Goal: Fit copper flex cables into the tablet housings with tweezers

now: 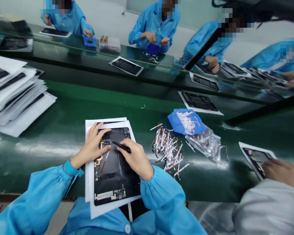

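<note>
Working along a long green-topped bench (63, 107), the person has a second bench and several co-workers in blue smocks beyond it, and at the right a co-worker's hand (281, 171) rests on another tablet back panel (256, 158), apart from the person's own hands. On the left lies a tall stack of white sheets (14, 94) with dark panels between them. To the right of the person's work are the containers: a clear plastic bag (205, 145) holds some white-and-copper flex strips, and a blue pouch (186, 122) just beside it shows more white strips, while a loose heap of strips (166, 150) lies on the bench itself, outside both. Directly in front of the person, a tablet back panel (115, 176) lies flat on white paper (88, 176), near the bench's front edge. The left hand (90, 147) is spread, its fingers pressing on the panel's upper part and pinching nothing. The right hand (136, 158) is closed around a slim black tool (122, 147); I cannot tell if its tip pinches anything. For good work, it seems wise to keep this flat hold firm and the tool low, so the thin amber flex cable (100, 160) on the panel does not bend.
</note>
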`<control>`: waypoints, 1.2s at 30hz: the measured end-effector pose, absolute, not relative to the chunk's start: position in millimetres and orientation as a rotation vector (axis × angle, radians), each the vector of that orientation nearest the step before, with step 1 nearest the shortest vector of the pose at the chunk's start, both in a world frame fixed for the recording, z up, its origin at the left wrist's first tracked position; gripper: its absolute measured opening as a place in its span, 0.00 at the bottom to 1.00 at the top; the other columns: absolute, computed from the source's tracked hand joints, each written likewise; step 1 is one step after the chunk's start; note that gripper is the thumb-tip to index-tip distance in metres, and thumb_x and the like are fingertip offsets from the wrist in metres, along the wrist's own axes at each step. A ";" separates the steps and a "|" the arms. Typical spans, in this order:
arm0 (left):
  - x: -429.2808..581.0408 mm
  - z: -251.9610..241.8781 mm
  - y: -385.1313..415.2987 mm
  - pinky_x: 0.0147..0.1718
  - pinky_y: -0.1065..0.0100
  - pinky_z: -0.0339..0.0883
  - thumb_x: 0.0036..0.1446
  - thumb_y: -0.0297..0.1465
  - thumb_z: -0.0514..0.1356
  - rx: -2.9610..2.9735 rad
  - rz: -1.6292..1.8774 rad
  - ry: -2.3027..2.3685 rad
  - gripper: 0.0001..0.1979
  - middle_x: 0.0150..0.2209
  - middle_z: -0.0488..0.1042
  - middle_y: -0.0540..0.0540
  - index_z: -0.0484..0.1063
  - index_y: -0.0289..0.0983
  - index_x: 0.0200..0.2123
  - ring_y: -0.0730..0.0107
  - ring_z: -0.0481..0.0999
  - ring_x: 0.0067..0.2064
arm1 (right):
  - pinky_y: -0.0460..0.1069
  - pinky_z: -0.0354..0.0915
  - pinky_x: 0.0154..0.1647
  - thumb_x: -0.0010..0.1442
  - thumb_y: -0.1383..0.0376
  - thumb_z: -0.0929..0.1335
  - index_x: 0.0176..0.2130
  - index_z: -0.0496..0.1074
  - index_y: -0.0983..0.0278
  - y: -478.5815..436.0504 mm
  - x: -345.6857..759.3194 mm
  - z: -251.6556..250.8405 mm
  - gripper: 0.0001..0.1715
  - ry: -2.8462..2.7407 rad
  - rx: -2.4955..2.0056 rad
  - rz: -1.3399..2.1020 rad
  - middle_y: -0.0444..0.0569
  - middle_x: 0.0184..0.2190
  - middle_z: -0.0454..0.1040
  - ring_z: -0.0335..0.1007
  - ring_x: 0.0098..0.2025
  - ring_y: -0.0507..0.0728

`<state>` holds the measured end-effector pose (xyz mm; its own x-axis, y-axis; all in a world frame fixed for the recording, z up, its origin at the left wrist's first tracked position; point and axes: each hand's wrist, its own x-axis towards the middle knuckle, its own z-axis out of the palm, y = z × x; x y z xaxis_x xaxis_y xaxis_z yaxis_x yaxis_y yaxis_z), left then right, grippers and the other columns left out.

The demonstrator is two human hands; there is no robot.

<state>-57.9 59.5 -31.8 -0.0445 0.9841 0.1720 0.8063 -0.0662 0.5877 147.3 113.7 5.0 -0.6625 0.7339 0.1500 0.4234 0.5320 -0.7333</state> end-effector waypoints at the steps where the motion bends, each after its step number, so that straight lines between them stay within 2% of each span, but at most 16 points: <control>1: -57.0 -29.8 57.8 0.67 0.42 0.42 0.59 0.38 0.62 1.911 0.841 1.911 0.29 0.70 0.49 0.39 0.61 0.43 0.62 0.46 0.40 0.72 | 0.48 0.66 0.40 0.64 0.71 0.67 0.38 0.71 0.60 105.6 154.8 9.8 0.05 -2.294 -0.894 0.960 0.45 0.35 0.74 0.73 0.38 0.56; 3: -55.6 -23.2 49.7 0.67 0.46 0.46 0.60 0.39 0.60 1.864 0.920 1.946 0.29 0.70 0.51 0.39 0.58 0.42 0.63 0.51 0.45 0.72 | 0.48 0.67 0.39 0.64 0.71 0.67 0.38 0.71 0.60 95.4 167.9 17.9 0.06 -2.233 -0.810 0.985 0.44 0.34 0.75 0.74 0.37 0.55; 6: -50.1 -10.4 18.3 0.66 0.50 0.51 0.66 0.38 0.54 1.767 1.052 2.050 0.24 0.68 0.55 0.41 0.56 0.43 0.64 0.57 0.52 0.70 | 0.50 0.69 0.43 0.64 0.70 0.67 0.42 0.72 0.61 99.6 172.2 20.8 0.06 -2.260 -0.815 0.945 0.48 0.39 0.76 0.75 0.41 0.57; 9: -36.5 -4.7 -34.7 0.65 0.47 0.55 0.67 0.36 0.54 1.678 1.101 2.158 0.17 0.65 0.61 0.43 0.63 0.45 0.57 0.56 0.57 0.68 | 0.54 0.71 0.46 0.62 0.68 0.70 0.45 0.74 0.65 119.1 158.2 12.3 0.10 -2.409 -0.872 0.872 0.53 0.43 0.75 0.75 0.45 0.61; 13: -11.5 -15.5 -106.8 0.62 0.47 0.62 0.66 0.33 0.54 1.566 0.970 2.280 0.13 0.64 0.62 0.45 0.68 0.47 0.53 0.56 0.61 0.67 | 0.51 0.70 0.38 0.56 0.69 0.73 0.43 0.76 0.64 141.1 138.4 -1.6 0.12 -2.484 -0.815 0.847 0.50 0.39 0.75 0.77 0.40 0.58; 18: 23.0 -25.2 -146.0 0.58 0.55 0.70 0.66 0.30 0.55 1.528 0.925 2.361 0.16 0.64 0.62 0.45 0.69 0.48 0.55 0.58 0.65 0.64 | 0.49 0.67 0.35 0.58 0.71 0.70 0.34 0.75 0.63 144.5 134.7 -6.5 0.03 -2.494 -0.773 0.838 0.45 0.35 0.73 0.76 0.39 0.55; 21: 41.7 -22.0 -145.0 0.57 0.59 0.70 0.66 0.31 0.55 1.552 0.953 2.300 0.15 0.63 0.64 0.44 0.69 0.47 0.55 0.60 0.68 0.63 | 0.50 0.67 0.38 0.58 0.72 0.71 0.35 0.75 0.62 141.7 136.8 -5.9 0.05 -2.512 -0.801 0.858 0.47 0.36 0.73 0.75 0.43 0.57; 25: 60.8 -18.8 -134.6 0.58 0.63 0.68 0.65 0.33 0.57 1.671 0.933 2.211 0.14 0.62 0.66 0.46 0.72 0.47 0.52 0.61 0.69 0.62 | 0.51 0.67 0.39 0.53 0.70 0.75 0.39 0.75 0.59 142.8 133.6 -6.0 0.12 -2.526 -0.880 0.905 0.49 0.40 0.73 0.75 0.43 0.59; 29: 70.4 -15.8 -127.0 0.59 0.63 0.65 0.64 0.33 0.58 1.840 0.881 2.075 0.15 0.63 0.67 0.47 0.73 0.48 0.53 0.60 0.67 0.64 | 0.52 0.67 0.43 0.49 0.72 0.77 0.34 0.73 0.65 150.8 122.3 -5.7 0.12 -2.516 -0.899 0.996 0.46 0.36 0.73 0.73 0.42 0.58; 33: 73.5 -8.7 -126.6 0.59 0.65 0.66 0.63 0.33 0.58 1.763 0.875 1.974 0.15 0.62 0.69 0.48 0.74 0.50 0.53 0.62 0.69 0.62 | 0.51 0.67 0.44 0.51 0.76 0.74 0.33 0.72 0.64 145.3 124.1 5.8 0.11 -2.394 -0.855 1.096 0.44 0.33 0.76 0.74 0.41 0.56; 36: 78.3 -2.6 -124.5 0.57 0.67 0.67 0.63 0.35 0.59 1.523 1.008 1.917 0.15 0.59 0.72 0.47 0.75 0.49 0.52 0.62 0.72 0.59 | 0.49 0.68 0.47 0.57 0.75 0.71 0.42 0.72 0.61 112.9 151.2 23.4 0.14 -2.255 -0.795 1.134 0.43 0.39 0.78 0.75 0.43 0.55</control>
